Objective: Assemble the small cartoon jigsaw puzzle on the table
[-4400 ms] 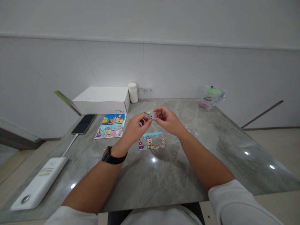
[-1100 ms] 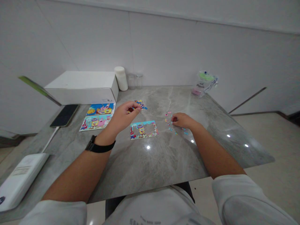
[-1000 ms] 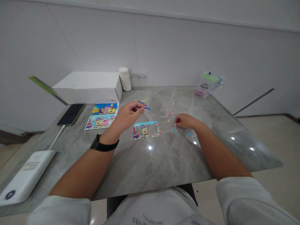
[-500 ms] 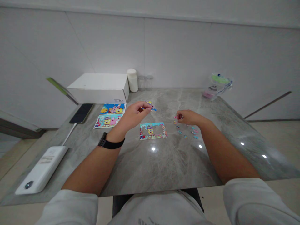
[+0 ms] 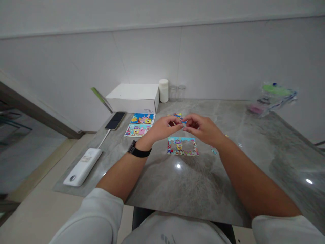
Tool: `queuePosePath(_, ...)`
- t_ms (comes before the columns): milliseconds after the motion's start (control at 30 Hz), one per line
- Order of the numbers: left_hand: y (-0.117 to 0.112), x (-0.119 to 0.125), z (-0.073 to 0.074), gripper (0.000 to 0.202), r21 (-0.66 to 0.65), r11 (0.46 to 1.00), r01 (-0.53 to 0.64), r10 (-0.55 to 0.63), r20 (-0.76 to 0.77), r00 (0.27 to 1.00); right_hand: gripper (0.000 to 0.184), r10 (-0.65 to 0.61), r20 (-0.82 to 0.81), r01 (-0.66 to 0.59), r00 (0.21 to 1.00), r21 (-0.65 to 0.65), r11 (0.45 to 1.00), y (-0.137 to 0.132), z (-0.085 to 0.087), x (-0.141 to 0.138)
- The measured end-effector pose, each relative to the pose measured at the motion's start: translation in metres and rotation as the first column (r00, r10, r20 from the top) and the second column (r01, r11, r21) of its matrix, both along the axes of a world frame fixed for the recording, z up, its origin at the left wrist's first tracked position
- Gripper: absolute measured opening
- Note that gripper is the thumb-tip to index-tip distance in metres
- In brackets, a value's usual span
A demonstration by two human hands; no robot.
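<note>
My left hand (image 5: 164, 128) pinches a joined cluster of colourful puzzle pieces (image 5: 177, 116) raised above the table. My right hand (image 5: 203, 128) meets it fingertip to fingertip, pinching a small puzzle piece (image 5: 185, 128) against that cluster. Just below both hands lies the partly filled puzzle frame (image 5: 182, 146) with a cartoon picture and a bare hole in its middle. A few loose pieces (image 5: 213, 151) lie right of the frame, partly hidden by my right forearm.
Two finished cartoon puzzles (image 5: 140, 124) lie left of the frame. Beyond them are a white box (image 5: 133, 98), a phone (image 5: 115, 120), a white power bank (image 5: 83, 166), a white jar (image 5: 164, 90) and two glass jars (image 5: 177, 93). A plastic bag (image 5: 271, 98) sits far right on the grey marble table (image 5: 198, 183).
My right hand left the loose pieces on the table, rose with one piece and came over to my left hand. The camera swung to the left.
</note>
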State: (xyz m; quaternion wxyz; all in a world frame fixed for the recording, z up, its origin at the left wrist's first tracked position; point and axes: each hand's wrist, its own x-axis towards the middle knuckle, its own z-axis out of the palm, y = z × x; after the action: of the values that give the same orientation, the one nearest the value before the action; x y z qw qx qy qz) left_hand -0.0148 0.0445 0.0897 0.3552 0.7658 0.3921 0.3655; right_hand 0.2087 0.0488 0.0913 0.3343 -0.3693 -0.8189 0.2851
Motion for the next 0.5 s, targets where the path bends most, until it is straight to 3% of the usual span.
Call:
queuePosePath(267, 0.001, 0.001, -0.005, 0.023, -0.041, 0.999, 0.022, -0.024, -0.035, 0.999, 0.026, -0.036, -0.065, 0.032, 0.997, -0.069, 0.997, 0.001, -0.010, 0.001)
queuePosePath(367, 0.005, 0.000, -0.009, 0.021, -0.008, 0.999, -0.031, 0.031, -0.002, 1.000, 0.028, -0.095, -0.117, 0.089, 0.989, -0.052, 0.995, 0.005, -0.012, 0.003)
queuePosePath(500, 0.010, 0.000, -0.013, 0.025, -0.007, 0.993, -0.117, 0.117, 0.048, 0.992, 0.033, -0.077, -0.202, 0.057, 0.976, -0.104, 0.993, 0.008, -0.016, 0.002)
